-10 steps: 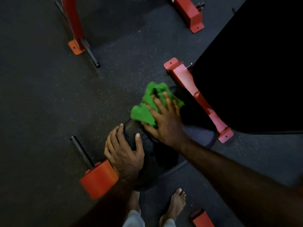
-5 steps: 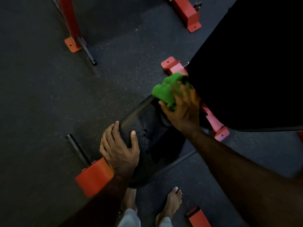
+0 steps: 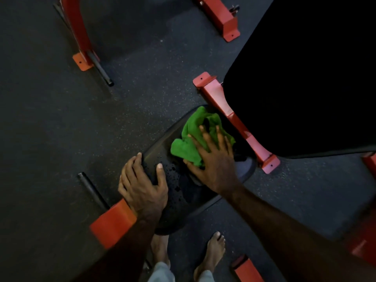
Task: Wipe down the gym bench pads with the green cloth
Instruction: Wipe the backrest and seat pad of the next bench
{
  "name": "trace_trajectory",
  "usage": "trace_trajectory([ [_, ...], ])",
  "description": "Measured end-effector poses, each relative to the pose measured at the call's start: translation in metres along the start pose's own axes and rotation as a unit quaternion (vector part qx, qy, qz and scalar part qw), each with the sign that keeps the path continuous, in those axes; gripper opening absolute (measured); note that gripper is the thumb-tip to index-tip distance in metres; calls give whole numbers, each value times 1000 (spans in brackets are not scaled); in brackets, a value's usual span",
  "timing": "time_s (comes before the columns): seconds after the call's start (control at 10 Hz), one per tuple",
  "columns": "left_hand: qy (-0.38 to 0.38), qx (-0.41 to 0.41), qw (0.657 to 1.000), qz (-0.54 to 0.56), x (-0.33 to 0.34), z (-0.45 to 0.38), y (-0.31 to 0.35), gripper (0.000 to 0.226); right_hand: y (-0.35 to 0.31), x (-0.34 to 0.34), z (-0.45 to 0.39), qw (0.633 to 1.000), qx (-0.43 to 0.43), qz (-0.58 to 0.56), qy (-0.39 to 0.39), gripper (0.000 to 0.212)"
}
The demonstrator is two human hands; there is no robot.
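On the small black seat pad (image 3: 183, 190), wiping with the green cloth (image 3: 195, 137).
Pressing the cloth flat under the spread right hand (image 3: 213, 157); gripping the pad's near edge with the curled left hand (image 3: 142, 186). Likely next: sweeping toward the droplets, still unwiped.

This is a gym, or a weight room. The floor (image 3: 142, 82) is dark rubber matting flecked with pale specks, the kind laid under weights. Red-painted steel frames stand on it: a curved upright with a bolted foot plate (image 3: 82, 62) and a black peg (image 3: 101, 71) in the upper left of the frame, a bolted base bar (image 3: 220, 19) at the top, and another base bar (image 3: 234, 119) at centre right. A black padded seat (image 3: 179, 184) sits at the centre, and a large black bench pad (image 3: 305, 78) fills the upper right.
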State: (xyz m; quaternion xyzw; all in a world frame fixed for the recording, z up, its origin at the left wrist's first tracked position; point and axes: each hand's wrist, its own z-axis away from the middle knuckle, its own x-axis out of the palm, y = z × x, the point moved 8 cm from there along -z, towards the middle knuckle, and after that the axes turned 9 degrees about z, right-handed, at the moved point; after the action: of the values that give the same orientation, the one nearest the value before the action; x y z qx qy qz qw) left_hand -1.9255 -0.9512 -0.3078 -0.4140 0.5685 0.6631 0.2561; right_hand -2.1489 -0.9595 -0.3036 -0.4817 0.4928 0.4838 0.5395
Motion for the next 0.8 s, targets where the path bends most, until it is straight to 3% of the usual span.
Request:
trace_trajectory([
  [0.1,6,-4,1000,-6,0,2,0,59,31,-4,3,995,94,-24,30,70],
  [0.2,8,7,1000,-3,0,3,3,58,8,-2,17,982,187,-34,15,71],
  [0.3,7,7,1000,-2,1,2,0,58,-7,3,22,1000,22,-19,-8,74],
  [0.4,5,-1,1000,-1,0,2,-1,59,37,-2,26,995,99,-20,23,72],
  [0.5,6,3,1000,5,-1,3,1,59,29,0,45,965,259,-45,1,73],
  [0.6,4,6,1000,1,0,2,-1,59,1,4,52,997,72,-10,-22,75],
  [0.7,4,1,1000,0,1,3,-2,59,43,1,57,991,134,-15,0,74],
  [0.8,6,3,1000,4,1,3,-2,58,37,2,70,956,288,-52,-17,75],
])
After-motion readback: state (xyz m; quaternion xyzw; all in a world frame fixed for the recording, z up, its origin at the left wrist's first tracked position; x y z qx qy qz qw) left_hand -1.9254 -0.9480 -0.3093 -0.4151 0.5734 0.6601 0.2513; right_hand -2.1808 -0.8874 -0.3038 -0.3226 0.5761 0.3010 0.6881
